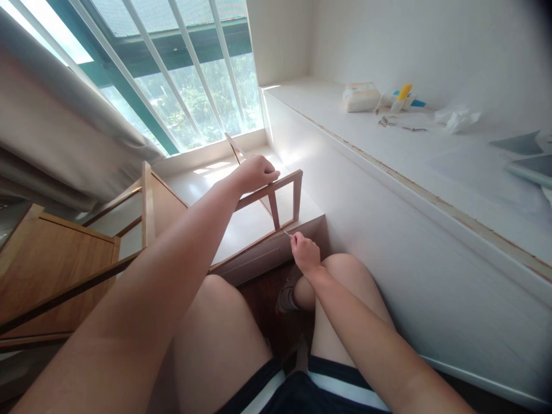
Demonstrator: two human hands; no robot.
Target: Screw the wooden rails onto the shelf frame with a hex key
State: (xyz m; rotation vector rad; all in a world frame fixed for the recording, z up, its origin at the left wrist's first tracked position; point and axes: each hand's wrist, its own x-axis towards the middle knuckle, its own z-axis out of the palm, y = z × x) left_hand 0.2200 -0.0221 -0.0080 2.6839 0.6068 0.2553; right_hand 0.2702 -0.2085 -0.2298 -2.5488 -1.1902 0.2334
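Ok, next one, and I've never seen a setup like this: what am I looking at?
No machine here: a camera worn on the person's head looks down at two bare hands. The left hand is curled at the top of a wooden frame, its grip partly hidden. The right hand pinches a thin tool, its tip close to the frame's lower edge. On the white ledge are a pale pack, a yellow-topped container, small metal pieces and crumpled tissue.

place: home interior | signs: long curtain, barred window, white ledge, striped shorts
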